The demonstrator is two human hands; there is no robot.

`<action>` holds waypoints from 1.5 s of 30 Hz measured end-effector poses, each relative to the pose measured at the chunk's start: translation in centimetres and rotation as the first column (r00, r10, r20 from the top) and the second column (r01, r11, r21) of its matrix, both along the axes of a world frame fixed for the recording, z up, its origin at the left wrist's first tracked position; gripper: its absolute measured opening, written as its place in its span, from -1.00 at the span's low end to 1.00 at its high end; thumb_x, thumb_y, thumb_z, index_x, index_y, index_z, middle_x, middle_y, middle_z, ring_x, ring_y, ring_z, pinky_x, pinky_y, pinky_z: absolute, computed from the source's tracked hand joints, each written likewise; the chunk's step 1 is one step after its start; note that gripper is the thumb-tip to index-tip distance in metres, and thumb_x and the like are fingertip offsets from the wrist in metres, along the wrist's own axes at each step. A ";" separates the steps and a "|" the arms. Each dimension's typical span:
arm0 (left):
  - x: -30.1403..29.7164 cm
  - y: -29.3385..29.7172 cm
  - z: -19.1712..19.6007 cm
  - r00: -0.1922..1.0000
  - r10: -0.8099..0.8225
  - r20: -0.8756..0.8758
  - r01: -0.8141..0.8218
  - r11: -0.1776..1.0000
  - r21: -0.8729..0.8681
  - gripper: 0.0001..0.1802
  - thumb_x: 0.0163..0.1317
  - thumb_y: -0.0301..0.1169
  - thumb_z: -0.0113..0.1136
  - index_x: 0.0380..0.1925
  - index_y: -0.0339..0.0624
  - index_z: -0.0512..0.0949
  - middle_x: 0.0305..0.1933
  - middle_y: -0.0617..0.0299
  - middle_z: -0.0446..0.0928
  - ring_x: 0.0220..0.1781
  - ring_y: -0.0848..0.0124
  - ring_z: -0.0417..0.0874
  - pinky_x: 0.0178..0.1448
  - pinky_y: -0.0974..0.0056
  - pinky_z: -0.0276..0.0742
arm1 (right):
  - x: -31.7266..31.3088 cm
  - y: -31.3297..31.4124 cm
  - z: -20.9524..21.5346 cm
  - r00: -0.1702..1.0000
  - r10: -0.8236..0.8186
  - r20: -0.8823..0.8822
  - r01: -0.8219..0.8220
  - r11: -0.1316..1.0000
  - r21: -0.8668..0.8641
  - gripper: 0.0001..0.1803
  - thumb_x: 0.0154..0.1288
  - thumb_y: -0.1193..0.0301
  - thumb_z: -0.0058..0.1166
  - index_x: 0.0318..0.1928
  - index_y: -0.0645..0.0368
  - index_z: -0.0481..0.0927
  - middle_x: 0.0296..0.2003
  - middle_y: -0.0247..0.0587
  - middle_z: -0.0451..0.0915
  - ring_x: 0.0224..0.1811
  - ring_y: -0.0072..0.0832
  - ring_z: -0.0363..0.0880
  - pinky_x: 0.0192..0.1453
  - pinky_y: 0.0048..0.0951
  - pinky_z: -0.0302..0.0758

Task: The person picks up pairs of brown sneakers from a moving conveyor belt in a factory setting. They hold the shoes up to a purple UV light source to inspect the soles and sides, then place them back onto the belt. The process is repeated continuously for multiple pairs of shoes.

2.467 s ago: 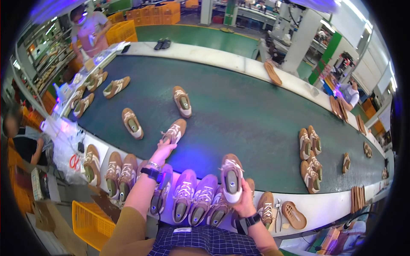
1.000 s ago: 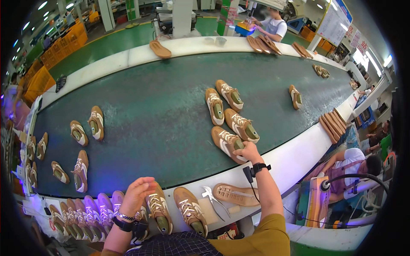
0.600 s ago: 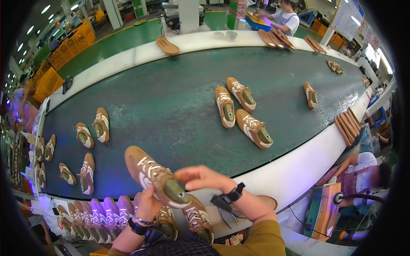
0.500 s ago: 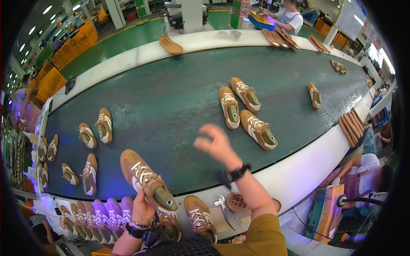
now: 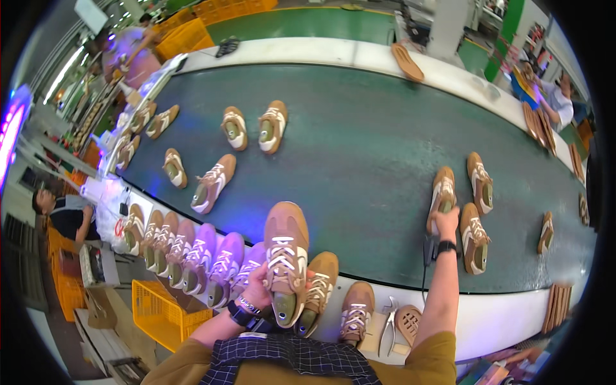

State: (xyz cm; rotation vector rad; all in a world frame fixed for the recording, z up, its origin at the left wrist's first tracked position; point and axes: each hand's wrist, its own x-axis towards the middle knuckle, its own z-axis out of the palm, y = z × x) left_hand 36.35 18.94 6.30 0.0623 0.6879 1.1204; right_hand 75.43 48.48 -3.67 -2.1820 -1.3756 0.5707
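My left hand is wrapped round a tan sneaker with white laces and a green last inside, held up at the near edge of the belt, toe pointing away. Out over the green belt, my right hand closes on the heel of another tan sneaker; its fingers are partly hidden. Beside that one lie two more, a sneaker behind and a sneaker to its right. On the near ledge stand a brown-toed sneaker and a further sneaker.
Pincers and a shoe sole lie on the near white ledge. A row of sneakers lines the ledge at left, above a yellow crate. Several sneakers rest on the belt's left part. Co-workers are around the line.
My view has swung left. My right hand, previously open above the belt, has reached right and taken hold of a sneaker. My left hand still holds its sneaker, now turned more upright.
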 end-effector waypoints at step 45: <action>-17.8 -10.3 -2.9 0.989 0.109 -0.098 -0.099 0.990 0.103 -0.30 -0.02 -0.02 0.16 0.08 -0.23 0.38 0.04 0.01 0.49 0.05 0.16 0.53 0.21 0.06 0.38 | -31.9 -32.9 18.0 0.074 0.201 -0.977 -0.640 0.761 0.109 0.13 -0.39 0.45 0.24 0.35 0.25 0.02 0.19 -0.17 0.27 0.25 -0.31 0.25 0.33 -0.34 0.14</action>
